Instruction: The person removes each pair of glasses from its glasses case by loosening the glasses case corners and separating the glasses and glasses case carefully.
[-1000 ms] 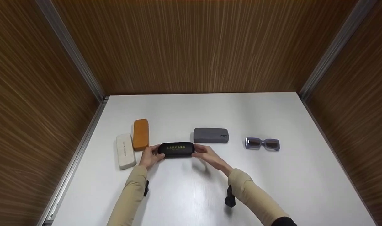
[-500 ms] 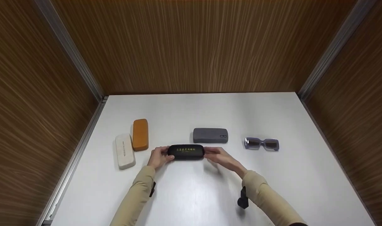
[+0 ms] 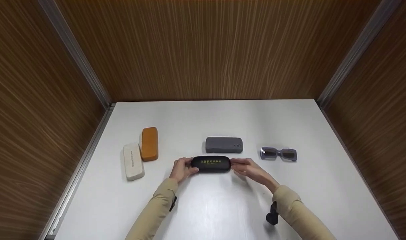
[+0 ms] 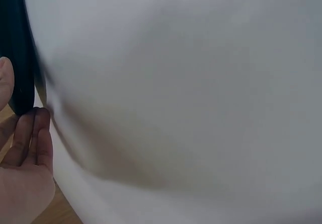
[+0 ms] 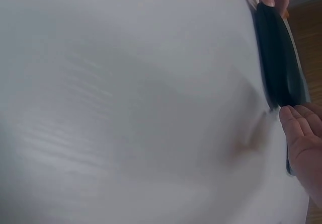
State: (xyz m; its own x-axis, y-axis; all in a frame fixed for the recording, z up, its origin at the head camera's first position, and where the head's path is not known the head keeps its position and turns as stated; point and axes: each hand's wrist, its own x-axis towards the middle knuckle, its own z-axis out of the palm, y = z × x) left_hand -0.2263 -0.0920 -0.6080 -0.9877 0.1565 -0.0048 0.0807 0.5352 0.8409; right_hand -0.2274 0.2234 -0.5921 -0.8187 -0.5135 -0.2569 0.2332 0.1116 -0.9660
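Note:
A black glasses case [image 3: 211, 164] with yellow lettering lies lengthwise between my two hands in the head view. My left hand [image 3: 182, 170] grips its left end, thumb along the near side and fingers behind. The left wrist view shows the dark end of the case [image 4: 17, 48] between thumb and fingertips. At the other end, the fairly straight fingers of my right hand [image 3: 253, 170] press against the case. The right wrist view has those fingertips [image 5: 289, 116] right at the case's end. Just behind it lies a grey glasses case [image 3: 224, 145].
An orange case [image 3: 150, 144] and a white case [image 3: 133, 161] lie side by side on the left of the white table [image 3: 209, 206]. Purple-framed sunglasses [image 3: 278, 153] lie on the right. Wood-grain panels [image 3: 209, 50] stand around the back and sides.
Both hands have moved right and slightly toward me with the black glasses case between them. It now sits in front of the grey case. The other cases and sunglasses have stayed put.

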